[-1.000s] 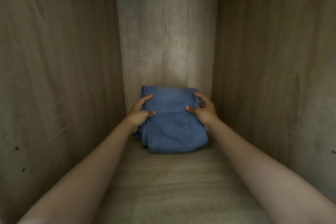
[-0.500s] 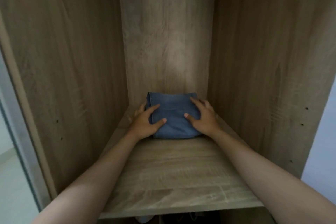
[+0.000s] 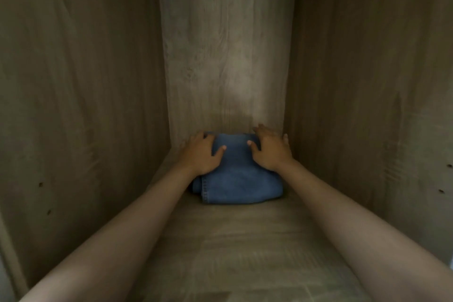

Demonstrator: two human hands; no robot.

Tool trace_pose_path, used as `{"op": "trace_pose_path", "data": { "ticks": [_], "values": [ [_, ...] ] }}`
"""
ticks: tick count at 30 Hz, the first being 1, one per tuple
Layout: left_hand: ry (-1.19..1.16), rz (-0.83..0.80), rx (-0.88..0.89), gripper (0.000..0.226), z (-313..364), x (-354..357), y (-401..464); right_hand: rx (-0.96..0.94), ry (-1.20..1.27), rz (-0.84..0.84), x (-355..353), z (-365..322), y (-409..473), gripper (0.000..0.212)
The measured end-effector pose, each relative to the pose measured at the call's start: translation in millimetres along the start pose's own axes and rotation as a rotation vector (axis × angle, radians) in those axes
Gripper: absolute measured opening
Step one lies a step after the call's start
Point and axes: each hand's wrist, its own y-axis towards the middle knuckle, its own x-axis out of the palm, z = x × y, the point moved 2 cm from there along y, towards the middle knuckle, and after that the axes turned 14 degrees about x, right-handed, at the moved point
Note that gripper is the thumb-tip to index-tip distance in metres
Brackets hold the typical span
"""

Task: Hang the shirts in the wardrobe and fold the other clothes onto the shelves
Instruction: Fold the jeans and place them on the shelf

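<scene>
Jeans [image 3: 236,179], folded into a blue bundle, lie on the shelf [image 3: 235,247] near its back edge. The left hand [image 3: 201,154] and right hand [image 3: 270,153] press flat on top, fingers spread. Best push evenly from both sides until square against the back panel [image 3: 225,56]. No label or writing is readable.

Folded blue jeans [image 3: 235,179] lie flat (deep on shelf [image 3: 245,252]).
</scene>
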Motion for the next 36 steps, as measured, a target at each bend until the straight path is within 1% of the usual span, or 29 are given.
{"op": "trace_pose_path", "data": {
  "ticks": [2,3,6,8,10,11,13,16,19,21,23,25,27,28,30,32,34,36],
  "values": [
    [-0.009,-0.109,0.042,0.061,-3,17,14,0.010,-0.041,-0.087,12,1,17,0.063],
    [-0.001,-0.149,0.029,0.064,-7,27,22,0.023,-0.057,-0.142,22,3,29,0.067],
    [-0.036,-0.310,-0.121,0.073,-31,55,42,0.064,-0.121,-0.305,60,11,57,0.084],
    [-0.042,-0.389,-0.193,0.077,-45,68,49,0.110,-0.116,-0.370,80,14,70,0.100],
    [-0.042,-0.399,-0.210,0.079,-54,76,54,0.159,-0.087,-0.410,89,15,78,0.118],
    [-0.046,-0.392,-0.210,0.080,-58,80,55,0.170,-0.088,-0.421,92,14,81,0.120],
    [-0.056,-0.371,-0.207,0.081,-66,86,60,0.179,-0.088,-0.432,97,13,88,0.117],
    [-0.076,-0.335,-0.198,0.079,-73,91,65,0.180,-0.060,-0.456,107,14,101,0.123],
    [-0.114,-0.243,-0.174,0.078,-78,94,67,0.175,-0.057,-0.449,111,15,106,0.111],
    [-0.127,-0.140,-0.155,0.075,-79,92,65,0.162,-0.058,-0.427,110,16,105,0.109],
    [-0.110,-0.008,-0.130,0.057,-76,83,61,0.135,-0.078,-0.386,106,14,103,0.107],
    [-0.113,0.116,-0.128,0.039,-68,71,52,0.112,-0.185,-0.302,94,7,98,0.096],
    [-0.148,0.118,-0.166,0.036,-55,56,39,0.094,-0.336,-0.167,76,-6,85,0.074],
    [-0.165,0.099,-0.182,0.037,-48,50,31,0.095,-0.351,-0.111,68,-13,77,0.064],
    [-0.199,0.074,-0.206,0.038,-34,34,13,0.117,-0.235,-0.062,54,-23,56,0.053],
    [-0.210,0.050,-0.237,0.034,-15,14,-10,0.154,-0.067,-0.080,44,-30,30,0.047],
    [-0.204,0.023,-0.272,0.030,8,-8,-35,0.164,0.021,-0.086,37,-36,0,0.041],
    [-0.220,0.028,-0.305,0.027,32,-30,-67,0.166,0.122,-0.106,29,-43,-33,0.035]
  ]
}}
